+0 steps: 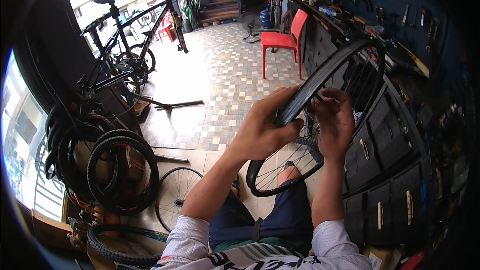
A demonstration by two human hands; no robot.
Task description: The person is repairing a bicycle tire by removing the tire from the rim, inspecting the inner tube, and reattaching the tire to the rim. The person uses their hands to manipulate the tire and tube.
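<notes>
A bicycle wheel (336, 66) with a black rim and thin spokes is tilted up in front of me, over my lap. My left hand (270, 122) is closed round the upper left side of the rim, its thumb pressed on the rim's greyish outer face. My right hand (334, 120) is on the inner side of the rim by the spokes, fingers curled in. What its fingertips hold, if anything, is too small to make out. A dark hub with a toothed disc (306, 143) shows partly behind my hands. The wheel's lower edge (260, 182) is near my knees.
To my left are stacked tyres (122, 170), a spoked wheel (179, 202) on the floor and a bicycle frame on a stand (120, 65). A red chair (285, 40) stands ahead. Drawers (377, 150) and a tool-covered bench (345, 20) line my right.
</notes>
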